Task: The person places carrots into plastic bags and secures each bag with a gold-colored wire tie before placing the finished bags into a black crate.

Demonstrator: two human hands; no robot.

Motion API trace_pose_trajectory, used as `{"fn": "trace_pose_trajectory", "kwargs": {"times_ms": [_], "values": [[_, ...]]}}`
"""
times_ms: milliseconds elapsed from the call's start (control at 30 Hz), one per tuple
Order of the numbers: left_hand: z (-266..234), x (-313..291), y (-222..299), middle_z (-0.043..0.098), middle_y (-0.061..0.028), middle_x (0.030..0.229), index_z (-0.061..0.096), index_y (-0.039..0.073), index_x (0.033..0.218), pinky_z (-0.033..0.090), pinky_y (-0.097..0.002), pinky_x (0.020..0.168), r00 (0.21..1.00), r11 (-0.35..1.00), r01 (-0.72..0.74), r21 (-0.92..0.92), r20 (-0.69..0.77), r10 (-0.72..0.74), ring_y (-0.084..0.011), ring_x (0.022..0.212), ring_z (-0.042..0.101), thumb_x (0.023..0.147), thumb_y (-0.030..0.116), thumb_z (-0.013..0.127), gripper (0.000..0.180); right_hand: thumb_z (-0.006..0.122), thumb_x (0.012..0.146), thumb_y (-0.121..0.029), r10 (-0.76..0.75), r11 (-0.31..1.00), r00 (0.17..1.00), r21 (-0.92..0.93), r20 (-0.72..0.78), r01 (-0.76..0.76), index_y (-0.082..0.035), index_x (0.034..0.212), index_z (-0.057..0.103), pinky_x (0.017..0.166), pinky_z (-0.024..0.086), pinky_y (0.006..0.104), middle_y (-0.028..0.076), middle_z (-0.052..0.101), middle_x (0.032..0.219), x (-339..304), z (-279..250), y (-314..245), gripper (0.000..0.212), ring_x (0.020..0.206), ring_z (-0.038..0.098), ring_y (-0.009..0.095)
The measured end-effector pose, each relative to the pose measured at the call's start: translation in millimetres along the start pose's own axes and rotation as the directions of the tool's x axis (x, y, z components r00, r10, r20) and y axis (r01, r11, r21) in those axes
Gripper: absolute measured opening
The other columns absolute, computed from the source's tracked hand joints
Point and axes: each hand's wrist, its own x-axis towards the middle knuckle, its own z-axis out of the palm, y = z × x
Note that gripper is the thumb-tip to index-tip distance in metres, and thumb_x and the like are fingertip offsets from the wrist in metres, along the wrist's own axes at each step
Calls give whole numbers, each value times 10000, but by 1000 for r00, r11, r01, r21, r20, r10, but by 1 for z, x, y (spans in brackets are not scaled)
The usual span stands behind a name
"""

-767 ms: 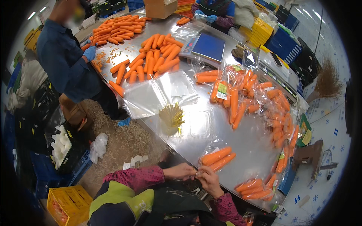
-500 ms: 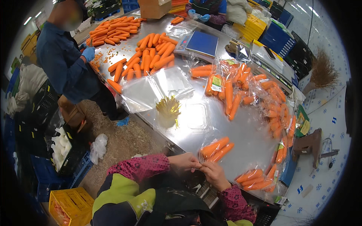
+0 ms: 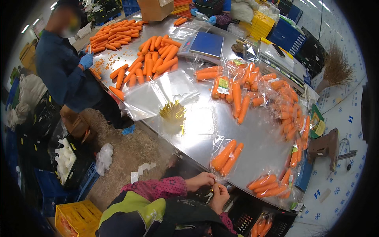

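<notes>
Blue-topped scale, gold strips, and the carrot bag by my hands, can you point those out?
Blue-topped scale (image 3: 206, 44): head view, on its blue plate.
Gold strips (image 3: 172, 111): head view, middle of the bunch.
Carrot bag (image 3: 224, 155): head view, clear plastic over the left carrot.

Yellow crate (image 3: 83, 216), crumpled bag (image 3: 104, 158) — at right, probably a broom (image 3: 338, 69).
</notes>
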Motion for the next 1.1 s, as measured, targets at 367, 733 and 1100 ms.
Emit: {"fn": "trace_pose_trajectory", "kwargs": {"times_ms": [367,733,1100], "values": [[16,4,36,580,35,829,623,72,1052,417,-226,658,981,985,160,62,98,-166,-58,758,520,850,180,696,240,538,954,-148,420,778,724,195,547,-598,37,1153,568,811,529,331,119,655,1060,46,-17,-58,273,892,656,223],[29,-12,4,655,-67,984,606,41,1120,526,-284,782,986,989,136,-55,-88,-141,-160,881,649,900,163,672,260,662,885,-132,-328,939,919,35,-219,343,-48,1015,558,614,468,240,33,598,848,116,-158,-143,186,703,558,99],[5,-24,1,667,-53,942,630,37,1073,542,-275,754,977,983,136,-122,-148,-153,-137,834,653,902,113,652,189,674,759,-117,-766,116,638,-962,73,249,-45,1397,394,987,399,467,219,453,1341,212,-84,-167,700,1220,459,401]]}}
